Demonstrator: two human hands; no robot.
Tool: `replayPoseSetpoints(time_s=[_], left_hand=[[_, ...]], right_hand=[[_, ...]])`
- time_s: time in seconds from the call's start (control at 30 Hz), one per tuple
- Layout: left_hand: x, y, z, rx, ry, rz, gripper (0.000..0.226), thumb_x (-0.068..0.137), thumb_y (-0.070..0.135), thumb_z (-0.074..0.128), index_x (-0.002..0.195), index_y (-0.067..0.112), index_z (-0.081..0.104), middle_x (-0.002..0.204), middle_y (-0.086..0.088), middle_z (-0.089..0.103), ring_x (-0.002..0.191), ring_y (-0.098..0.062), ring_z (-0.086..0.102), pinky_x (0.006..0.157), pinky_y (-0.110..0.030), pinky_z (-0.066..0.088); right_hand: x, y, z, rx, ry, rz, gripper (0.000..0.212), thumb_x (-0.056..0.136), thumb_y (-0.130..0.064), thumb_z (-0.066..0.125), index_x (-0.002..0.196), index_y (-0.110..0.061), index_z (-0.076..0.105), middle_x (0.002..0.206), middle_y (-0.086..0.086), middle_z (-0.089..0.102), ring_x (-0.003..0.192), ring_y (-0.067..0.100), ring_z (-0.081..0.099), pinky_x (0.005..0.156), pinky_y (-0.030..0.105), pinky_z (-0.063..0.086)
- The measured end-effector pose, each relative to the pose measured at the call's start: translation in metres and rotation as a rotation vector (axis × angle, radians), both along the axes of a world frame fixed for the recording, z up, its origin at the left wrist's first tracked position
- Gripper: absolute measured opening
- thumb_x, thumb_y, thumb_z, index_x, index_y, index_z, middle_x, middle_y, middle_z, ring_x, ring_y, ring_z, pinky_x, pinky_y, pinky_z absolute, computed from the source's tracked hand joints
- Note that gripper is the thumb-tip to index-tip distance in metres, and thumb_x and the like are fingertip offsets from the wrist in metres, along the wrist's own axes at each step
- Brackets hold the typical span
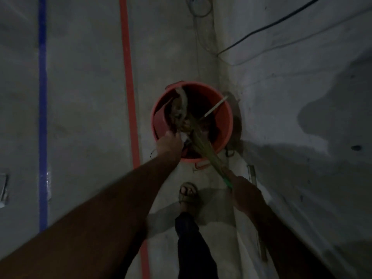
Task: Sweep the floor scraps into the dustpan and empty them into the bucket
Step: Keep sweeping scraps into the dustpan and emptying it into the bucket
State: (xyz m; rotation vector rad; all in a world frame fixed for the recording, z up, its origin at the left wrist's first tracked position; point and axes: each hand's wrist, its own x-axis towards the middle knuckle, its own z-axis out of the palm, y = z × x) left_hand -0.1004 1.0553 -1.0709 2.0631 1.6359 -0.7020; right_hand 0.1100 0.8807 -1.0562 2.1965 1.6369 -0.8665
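Gripping one broom (203, 146) — right hand (239, 183); left hand (169, 143) clutching scraps (178, 113) over one bucket (223, 121).

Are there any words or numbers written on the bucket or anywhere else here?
None can be read.
The orange bucket shows no label or lettering on the parts in view.
The broom handle has a green band but no text.
The blue line and orange line on the floor are plain stripes.

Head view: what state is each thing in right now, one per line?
bucket: upright on the floor, open, scraps inside.
broom: bristle end inside the bucket.
left hand: at the bucket rim, gripping something unclear.
right hand: closed on the broom's handle.
dustpan: cannot tell.
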Motion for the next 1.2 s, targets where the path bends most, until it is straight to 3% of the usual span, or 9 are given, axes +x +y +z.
replayPoseSetpoints(time_s=[0.07, 0.17, 0.27, 0.47, 0.7, 0.77, 0.87, 1.0, 1.2], left_hand=[[0.012, 0.006, 0.002, -0.031, 0.046, -0.026, 0.039, 0.102, 0.025, 0.045, 0.139, 0.012, 0.043, 0.134, -0.014, 0.050, 0.115, -0.032, 0.058, 0.079, -0.036, 0.046], [0.011, 0.005, 0.014, -0.027, 0.050, 0.013, 0.039, 0.101, 0.022, 0.049, 0.138, 0.013, 0.043, 0.135, -0.014, 0.050, 0.114, -0.031, 0.060, 0.074, -0.035, 0.043], [-0.006, -0.006, 0.028, -0.013, 0.025, 0.024, 0.040, 0.102, 0.017, 0.042, 0.142, 0.012, 0.039, 0.138, -0.017, 0.048, 0.118, -0.034, 0.058, 0.088, -0.039, 0.048], [-0.042, -0.030, 0.062, -0.018, 0.022, 0.004, 0.046, 0.099, 0.010, 0.045, 0.144, 0.012, 0.034, 0.138, -0.019, 0.045, 0.121, -0.035, 0.055, 0.097, -0.042, 0.048], [-0.047, -0.042, 0.095, -0.102, 0.047, 0.067, 0.047, 0.103, 0.014, 0.041, 0.149, 0.013, 0.032, 0.146, -0.020, 0.041, 0.131, -0.036, 0.049, 0.101, -0.044, 0.045], [-0.051, -0.047, 0.109, -0.085, 0.038, 0.082, 0.046, 0.102, 0.013, 0.044, 0.146, 0.013, 0.035, 0.140, -0.019, 0.046, 0.125, -0.035, 0.054, 0.096, -0.043, 0.048], [-0.062, -0.064, 0.135, -0.089, 0.017, 0.128, 0.048, 0.100, 0.013, 0.046, 0.147, 0.012, 0.032, 0.139, -0.020, 0.045, 0.123, -0.035, 0.054, 0.096, -0.042, 0.047], [-0.083, -0.091, 0.162, -0.098, -0.006, 0.236, 0.050, 0.101, 0.017, 0.047, 0.148, 0.013, 0.030, 0.139, -0.021, 0.044, 0.119, -0.038, 0.056, 0.093, -0.044, 0.048], [-0.111, -0.122, 0.189, -0.090, -0.014, 0.246, 0.057, 0.097, 0.011, 0.047, 0.150, 0.012, 0.027, 0.143, -0.023, 0.043, 0.117, -0.038, 0.059, 0.088, -0.044, 0.051]], right_hand=[[0.011, 0.001, -0.005, -0.126, 0.031, -0.009, 0.045, 0.102, -0.040, 0.037, 0.142, -0.022, 0.048, 0.107, 0.000, 0.061, 0.093, 0.016, 0.063, 0.061, 0.023, 0.034], [0.010, 0.002, 0.029, -0.144, 0.100, -0.086, 0.049, 0.101, -0.037, 0.045, 0.148, -0.035, 0.034, 0.108, -0.001, 0.057, 0.087, 0.015, 0.057, 0.057, 0.021, 0.033], [0.000, -0.023, 0.073, -0.076, 0.188, -0.184, 0.064, 0.101, -0.036, 0.047, 0.153, -0.049, 0.013, 0.106, 0.000, 0.054, 0.089, 0.018, 0.059, 0.064, 0.027, 0.042], [-0.023, -0.076, 0.127, 0.181, 0.181, -0.224, 0.071, 0.089, -0.020, 0.068, 0.152, -0.031, 0.036, 0.089, 0.004, 0.059, 0.076, 0.024, 0.064, 0.058, 0.033, 0.050], [-0.053, -0.103, 0.171, 0.383, 0.120, -0.169, 0.053, 0.085, -0.021, 0.067, 0.138, -0.019, 0.059, 0.087, 0.003, 0.064, 0.066, 0.021, 0.065, 0.053, 0.027, 0.050], [-0.060, -0.106, 0.171, 0.326, 0.150, -0.145, 0.055, 0.086, -0.021, 0.068, 0.141, -0.022, 0.056, 0.106, 0.004, 0.068, 0.080, 0.019, 0.069, 0.062, 0.020, 0.048], [-0.058, -0.087, 0.161, 0.034, 0.300, -0.236, 0.067, 0.096, -0.022, 0.055, 0.155, -0.035, 0.026, 0.149, 0.002, 0.047, 0.117, 0.016, 0.059, 0.090, 0.026, 0.050], [-0.057, -0.073, 0.172, -0.205, 0.387, -0.417, 0.068, 0.098, -0.016, 0.049, 0.157, -0.032, 0.020, 0.141, 0.006, 0.053, 0.120, 0.024, 0.056, 0.099, 0.035, 0.047], [-0.047, -0.101, 0.209, -0.123, 0.386, -0.281, 0.066, 0.099, -0.027, 0.054, 0.156, -0.035, 0.020, 0.137, 0.007, 0.057, 0.120, 0.027, 0.059, 0.098, 0.037, 0.048]])
